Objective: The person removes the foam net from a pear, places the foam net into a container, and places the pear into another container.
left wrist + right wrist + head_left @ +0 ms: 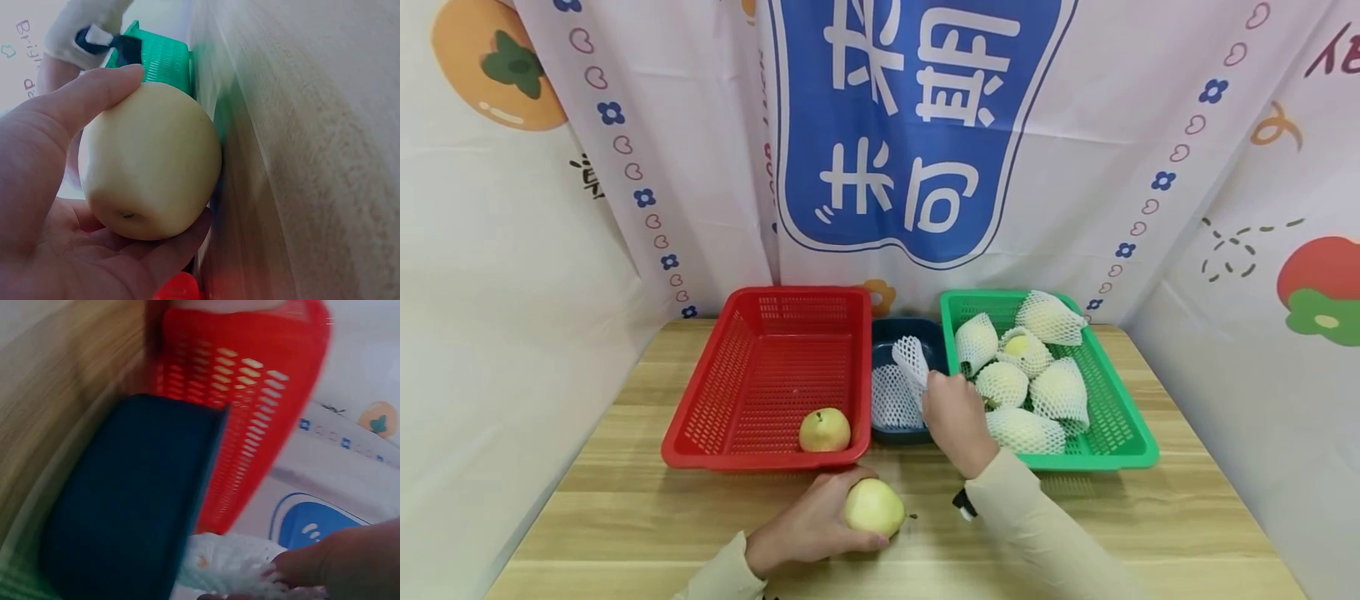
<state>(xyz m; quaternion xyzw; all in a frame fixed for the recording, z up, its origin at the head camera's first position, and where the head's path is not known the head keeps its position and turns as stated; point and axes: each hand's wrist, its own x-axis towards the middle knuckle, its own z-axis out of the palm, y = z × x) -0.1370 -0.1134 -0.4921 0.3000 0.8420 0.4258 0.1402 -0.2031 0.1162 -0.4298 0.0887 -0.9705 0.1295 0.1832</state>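
My left hand (820,518) grips a bare yellow-green pear (874,507) low over the table, just in front of the red basket. In the left wrist view, thumb and fingers curl round the pear (153,162). My right hand (957,421) pinches a white foam net sleeve (912,360) above the dark blue bin (880,437). Another foam net (895,398) lies inside that bin. From the right wrist, the thumb and the pinched net (231,562) show beside the bin's wall (131,494).
One bare pear (824,431) sits in the front right corner of the red basket (700,461). To the right, the green basket (1131,433) holds several pears in foam nets (1002,384). A small dark bit (913,516) lies on the wooden table (625,517).
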